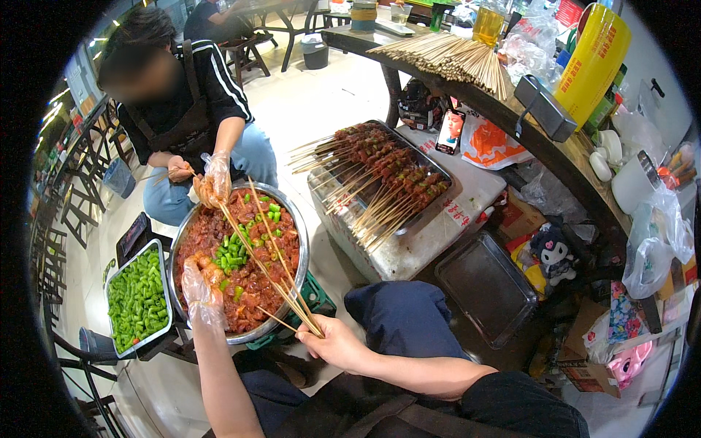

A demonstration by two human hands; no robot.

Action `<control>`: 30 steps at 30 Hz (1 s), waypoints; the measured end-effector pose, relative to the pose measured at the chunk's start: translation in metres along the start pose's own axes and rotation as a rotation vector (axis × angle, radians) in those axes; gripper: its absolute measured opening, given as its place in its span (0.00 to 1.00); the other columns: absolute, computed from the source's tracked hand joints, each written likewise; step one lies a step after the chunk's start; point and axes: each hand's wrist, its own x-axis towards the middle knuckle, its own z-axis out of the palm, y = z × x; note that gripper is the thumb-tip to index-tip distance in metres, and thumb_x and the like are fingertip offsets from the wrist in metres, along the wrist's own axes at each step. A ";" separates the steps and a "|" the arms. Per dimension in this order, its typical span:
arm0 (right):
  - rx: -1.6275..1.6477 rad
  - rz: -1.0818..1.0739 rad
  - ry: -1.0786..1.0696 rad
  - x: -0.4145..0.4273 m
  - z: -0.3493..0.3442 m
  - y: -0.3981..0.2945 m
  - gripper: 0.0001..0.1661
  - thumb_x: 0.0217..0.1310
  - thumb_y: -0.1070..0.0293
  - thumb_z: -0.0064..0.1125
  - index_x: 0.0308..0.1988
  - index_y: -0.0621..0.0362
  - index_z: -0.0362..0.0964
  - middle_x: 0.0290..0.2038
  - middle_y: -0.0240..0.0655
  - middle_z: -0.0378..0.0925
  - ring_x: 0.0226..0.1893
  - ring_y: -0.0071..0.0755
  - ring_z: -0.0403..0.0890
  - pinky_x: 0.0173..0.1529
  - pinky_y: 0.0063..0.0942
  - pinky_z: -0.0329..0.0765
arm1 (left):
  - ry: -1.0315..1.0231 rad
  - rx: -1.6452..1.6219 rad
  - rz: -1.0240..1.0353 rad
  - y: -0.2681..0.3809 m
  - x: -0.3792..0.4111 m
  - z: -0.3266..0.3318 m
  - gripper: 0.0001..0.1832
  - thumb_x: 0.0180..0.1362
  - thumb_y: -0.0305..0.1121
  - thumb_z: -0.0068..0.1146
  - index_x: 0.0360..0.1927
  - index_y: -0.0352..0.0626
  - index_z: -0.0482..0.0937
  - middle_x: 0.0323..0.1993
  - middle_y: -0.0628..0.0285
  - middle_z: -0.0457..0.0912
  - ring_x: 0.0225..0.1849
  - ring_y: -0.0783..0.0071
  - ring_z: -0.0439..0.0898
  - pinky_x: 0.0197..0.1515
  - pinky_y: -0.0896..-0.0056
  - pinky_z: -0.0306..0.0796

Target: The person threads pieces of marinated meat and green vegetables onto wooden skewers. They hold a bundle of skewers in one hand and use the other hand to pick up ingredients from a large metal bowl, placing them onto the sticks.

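My left hand (205, 287), in a clear plastic glove, rests on the raw meat at the near left side of a large steel bowl (303, 241); its fingers are bent, and whether they grip a piece cannot be told. Several thin bamboo skewers (293, 298) are held in my bare right hand (334, 342) at the bowl's near right rim, most reaching across the bowl. Cut green peppers (233, 254) lie on the marinated raw meat (257, 306). Threaded meat skewers (391, 164) fill a metal tray on a white foam box (405, 257).
A co-worker's gloved hand (216, 180) is at the bowl's far rim. A white tray of cut green peppers (137, 301) stands left. Loose skewers (449, 57) lie on the wooden counter (575, 180). An empty dark tray (487, 290) and a phone (450, 131) are at right.
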 end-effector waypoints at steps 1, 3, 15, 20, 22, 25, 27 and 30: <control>0.055 0.041 -0.021 -0.002 0.000 -0.005 0.04 0.63 0.70 0.52 0.34 0.57 0.66 0.17 0.24 0.64 0.15 0.13 0.61 0.19 0.16 0.56 | 0.016 0.006 -0.004 0.000 0.000 0.001 0.08 0.61 0.34 0.45 0.30 0.42 0.70 0.19 0.66 0.66 0.14 0.79 0.60 0.13 0.80 0.52; 0.175 0.150 -0.080 -0.002 -0.003 -0.011 0.04 0.63 0.70 0.52 0.34 0.56 0.66 0.17 0.24 0.65 0.13 0.13 0.59 0.17 0.16 0.53 | 0.000 -0.021 -0.020 0.000 -0.001 0.000 0.08 0.62 0.34 0.44 0.29 0.43 0.70 0.19 0.67 0.66 0.14 0.79 0.60 0.14 0.79 0.53; -0.064 -0.054 0.021 0.005 -0.002 -0.002 0.05 0.63 0.69 0.51 0.32 0.57 0.66 0.17 0.23 0.64 0.17 0.15 0.63 0.21 0.18 0.60 | -0.013 -0.075 -0.055 0.002 -0.025 0.018 0.14 0.64 0.40 0.40 0.27 0.44 0.68 0.19 0.66 0.67 0.24 0.70 0.70 0.30 0.66 0.68; -0.320 -0.183 0.107 -0.004 0.002 -0.023 0.07 0.64 0.69 0.50 0.31 0.58 0.66 0.18 0.22 0.64 0.18 0.15 0.63 0.23 0.19 0.63 | -0.151 -0.116 -0.081 -0.001 -0.026 0.009 0.14 0.64 0.40 0.40 0.27 0.44 0.69 0.22 0.64 0.71 0.30 0.68 0.75 0.31 0.64 0.69; -0.139 -0.090 0.031 0.004 0.003 -0.022 0.07 0.64 0.69 0.50 0.31 0.58 0.66 0.18 0.22 0.64 0.18 0.15 0.63 0.23 0.19 0.62 | -0.117 -0.089 -0.184 -0.010 -0.026 0.007 0.14 0.65 0.41 0.40 0.31 0.43 0.71 0.28 0.60 0.76 0.34 0.64 0.76 0.35 0.61 0.71; 0.050 0.059 -0.032 0.012 -0.001 -0.034 0.04 0.64 0.71 0.49 0.34 0.58 0.67 0.17 0.24 0.65 0.14 0.13 0.59 0.17 0.16 0.55 | -0.220 0.009 -0.280 0.000 -0.039 0.018 0.13 0.64 0.40 0.43 0.34 0.42 0.75 0.31 0.60 0.78 0.36 0.64 0.77 0.39 0.61 0.71; 0.212 0.206 -0.124 0.017 -0.012 -0.032 0.03 0.65 0.71 0.48 0.36 0.58 0.67 0.17 0.25 0.64 0.13 0.13 0.56 0.15 0.15 0.50 | -0.272 0.092 -0.255 0.000 -0.041 0.024 0.13 0.63 0.40 0.45 0.37 0.41 0.75 0.32 0.61 0.78 0.37 0.65 0.76 0.40 0.63 0.71; 0.344 0.249 -0.236 0.017 -0.015 -0.031 0.04 0.66 0.70 0.48 0.38 0.58 0.67 0.17 0.24 0.63 0.12 0.13 0.54 0.15 0.14 0.49 | -0.321 -0.101 -0.204 0.009 -0.031 0.024 0.12 0.64 0.36 0.45 0.40 0.39 0.76 0.36 0.59 0.79 0.38 0.67 0.77 0.40 0.67 0.71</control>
